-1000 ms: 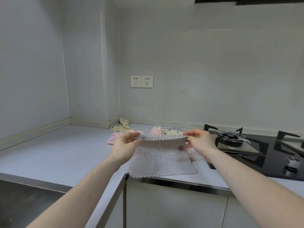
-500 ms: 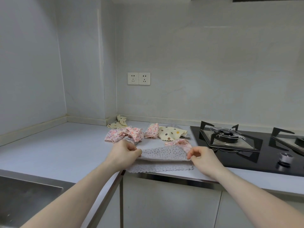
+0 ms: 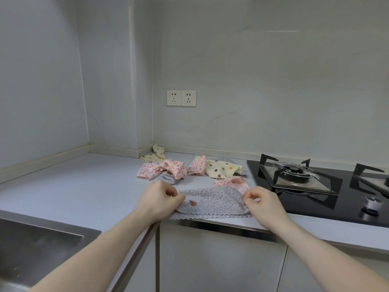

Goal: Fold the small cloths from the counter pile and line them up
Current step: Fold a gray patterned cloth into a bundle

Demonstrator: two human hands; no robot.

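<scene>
Kitchen table front edge: both hands, left hand [image 3: 160, 199] and right hand [image 3: 262, 202], pinch grey dotted cloth [image 3: 212, 200] ends mid first fold; next likely flatten, fold again.

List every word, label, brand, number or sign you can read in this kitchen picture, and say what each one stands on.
None can be read.
Double wall socket: only slot holes, no lettering.
Stove knob: any marking is too small to tell.
Grey dotted cloth: a printed pattern and a small reddish patch, no readable text.
</scene>
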